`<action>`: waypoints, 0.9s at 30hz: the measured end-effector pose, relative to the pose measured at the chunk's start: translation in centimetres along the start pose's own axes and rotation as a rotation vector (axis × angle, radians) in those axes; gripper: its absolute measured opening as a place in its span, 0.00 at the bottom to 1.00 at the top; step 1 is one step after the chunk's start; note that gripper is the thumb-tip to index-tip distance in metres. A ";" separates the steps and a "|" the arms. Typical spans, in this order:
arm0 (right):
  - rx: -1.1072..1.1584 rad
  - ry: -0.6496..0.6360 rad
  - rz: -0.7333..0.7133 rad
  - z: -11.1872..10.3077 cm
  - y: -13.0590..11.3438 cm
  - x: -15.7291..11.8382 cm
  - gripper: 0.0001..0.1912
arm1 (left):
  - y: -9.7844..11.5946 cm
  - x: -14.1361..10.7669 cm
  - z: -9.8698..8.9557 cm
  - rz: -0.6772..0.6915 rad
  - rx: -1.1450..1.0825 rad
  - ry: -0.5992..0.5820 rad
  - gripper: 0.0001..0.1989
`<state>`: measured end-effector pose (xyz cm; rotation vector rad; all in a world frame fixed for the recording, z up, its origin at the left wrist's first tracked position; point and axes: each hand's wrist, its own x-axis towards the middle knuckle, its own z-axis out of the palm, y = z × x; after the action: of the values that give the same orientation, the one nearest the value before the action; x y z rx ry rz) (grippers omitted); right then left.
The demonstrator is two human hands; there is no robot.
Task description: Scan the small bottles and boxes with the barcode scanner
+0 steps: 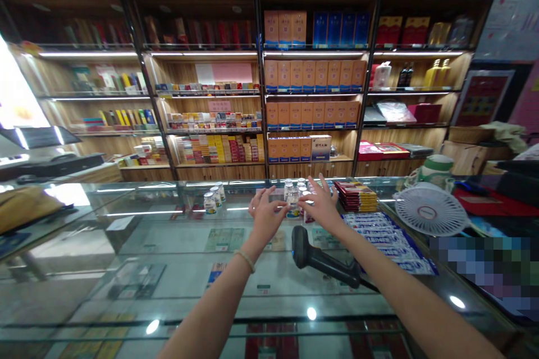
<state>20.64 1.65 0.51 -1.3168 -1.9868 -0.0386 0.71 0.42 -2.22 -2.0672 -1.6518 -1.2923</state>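
On the glass counter, a small clear jar [293,202] with a pale lid and a printed label stands at the front of a cluster of similar jars [301,184]. My left hand [266,211] pinches it from the left with thumb and index finger, the other fingers raised. From the right, the thumb and fingertips of my right hand [323,206] grip the same jar. That hand partly covers the jars behind. Left of my hands, a short row of matching jars [210,202] stands upright. Below my hands lies a black handheld barcode scanner [324,261].
Right of my hands are stacked red and yellow packs [357,196] and a row of blue-and-white packets [385,238]. Farther right stand a white fan [430,208] and a green-and-white container [438,165]. Shelves with orange boxes [315,76] line the back wall.
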 end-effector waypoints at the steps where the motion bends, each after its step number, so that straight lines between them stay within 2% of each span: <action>1: 0.017 0.000 0.009 -0.3 0.2 -0.2 0.10 | 0.2 0.0 0.1 -0.002 -0.016 -0.003 0.08; 10: 0.066 0.031 0.005 -2.2 2.4 0.0 0.14 | 2.7 2.0 0.0 0.040 -0.067 -0.020 0.07; 16: 0.095 0.016 -0.047 -2.3 4.4 0.3 0.21 | 3.8 3.6 0.1 0.075 -0.107 -0.040 0.07; 21: 0.140 -0.029 -0.107 -1.8 5.4 -0.1 0.24 | 4.1 3.3 0.9 0.093 -0.144 -0.054 0.06; 27: 0.189 0.065 -0.101 -1.3 5.3 -0.6 0.21 | 4.9 2.4 0.7 0.083 -0.067 -0.036 0.06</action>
<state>25.76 3.12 -0.79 -1.0812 -1.9486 0.0566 5.27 0.73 0.79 -2.1851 -1.5387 -1.3082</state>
